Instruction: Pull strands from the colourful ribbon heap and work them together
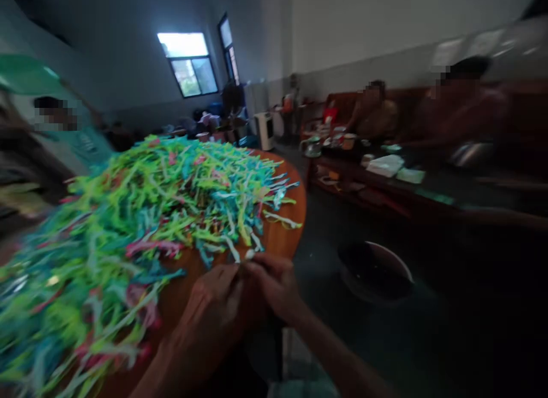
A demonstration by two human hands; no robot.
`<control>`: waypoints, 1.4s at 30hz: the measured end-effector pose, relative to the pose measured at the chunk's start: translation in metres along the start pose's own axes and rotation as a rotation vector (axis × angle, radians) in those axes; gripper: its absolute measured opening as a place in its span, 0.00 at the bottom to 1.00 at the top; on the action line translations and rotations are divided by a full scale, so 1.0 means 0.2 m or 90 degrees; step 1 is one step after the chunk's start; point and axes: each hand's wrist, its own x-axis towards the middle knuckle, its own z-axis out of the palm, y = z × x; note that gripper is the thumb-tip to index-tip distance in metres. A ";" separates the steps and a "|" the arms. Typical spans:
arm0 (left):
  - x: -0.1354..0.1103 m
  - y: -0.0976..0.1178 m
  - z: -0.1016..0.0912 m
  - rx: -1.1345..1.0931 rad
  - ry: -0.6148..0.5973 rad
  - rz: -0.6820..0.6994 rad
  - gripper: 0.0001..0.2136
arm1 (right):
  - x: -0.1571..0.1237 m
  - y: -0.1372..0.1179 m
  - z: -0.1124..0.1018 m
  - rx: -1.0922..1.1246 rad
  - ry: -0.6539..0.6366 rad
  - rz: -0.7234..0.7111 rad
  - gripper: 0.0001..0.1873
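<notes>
A large heap of thin, limp strips [166,198] in green, yellow, blue, white and pink covers much of the round wooden table [295,198]. My left hand [214,295] and my right hand [276,284] meet at the table's near edge, beside the heap. Both are closed, with their fingertips pressed together. A small white piece [250,253] pokes out at the right fingertips; its kind is unclear. What lies between the left fingers is hidden and blurred.
A round basin [400,258] stands on the floor to the right. Farther right, a long low table [355,167] bears a glass jug [312,147], cups and papers, with people seated behind it. At left, a person holds up a green container [29,75].
</notes>
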 end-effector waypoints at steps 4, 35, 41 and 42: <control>-0.11 -0.10 -0.13 0.111 -0.022 -0.035 0.12 | 0.00 -0.04 -0.23 0.023 0.049 0.021 0.13; 0.06 -0.13 0.06 0.237 -0.144 0.227 0.14 | -0.04 0.01 -0.28 -0.041 -0.100 0.052 0.17; 0.06 -0.11 0.05 0.217 -0.117 0.223 0.16 | -0.05 -0.01 -0.27 -0.086 -0.123 0.029 0.15; 0.05 -0.11 0.05 0.215 -0.116 0.223 0.17 | -0.05 -0.01 -0.27 -0.088 -0.122 0.030 0.15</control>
